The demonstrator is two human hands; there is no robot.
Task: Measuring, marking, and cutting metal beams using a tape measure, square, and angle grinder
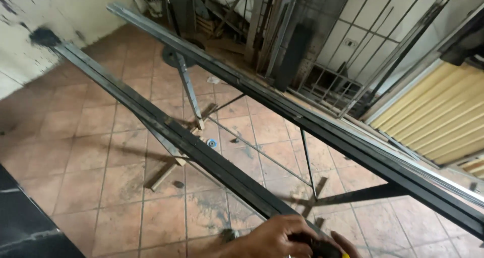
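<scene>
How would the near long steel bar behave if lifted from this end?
The near steel bar looks long and slim, so it would probably sag and swing at the far end. Likely heavy for one hand. Its flat sides suggest it will slide rather than roll on the stand.

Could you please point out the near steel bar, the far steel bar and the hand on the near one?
Near bar (pixel 166 127), head view, mid-length on its top face.
Far bar (pixel 282 104), head view, mid-length on its top edge.
Hand (pixel 282 235), head view, back of the hand.
</scene>
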